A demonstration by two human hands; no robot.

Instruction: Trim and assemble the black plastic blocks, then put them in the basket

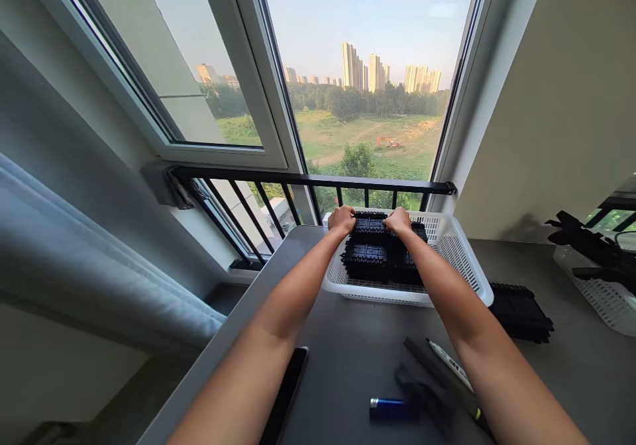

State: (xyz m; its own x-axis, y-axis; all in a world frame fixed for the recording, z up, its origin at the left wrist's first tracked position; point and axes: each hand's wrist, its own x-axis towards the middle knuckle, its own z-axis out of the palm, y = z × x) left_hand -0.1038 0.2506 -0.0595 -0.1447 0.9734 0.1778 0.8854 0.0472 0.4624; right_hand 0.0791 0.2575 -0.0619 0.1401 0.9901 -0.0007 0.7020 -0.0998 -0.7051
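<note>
A white perforated plastic basket (464, 259) stands at the far end of the grey table. Inside it are stacks of black plastic pieces (366, 253) with toothed edges and a gridded top. At the back of the basket, my left hand (342, 218) is closed on the left end of a black toothed plastic piece (370, 223). The right end of that same piece is pinched by my right hand (398, 220), its fingertips partly hidden. Whether the piece is lifted off the stack or rests on it, I cannot tell. My right forearm covers part of the stack.
More black toothed pieces (521, 312) lie stacked right of the basket. Nearer me are a phone (288, 392), a blue lighter (392, 410) and a white marker (450, 364). A second white basket (593, 286) with black items is at the right. A black railing (318, 180) runs along the window.
</note>
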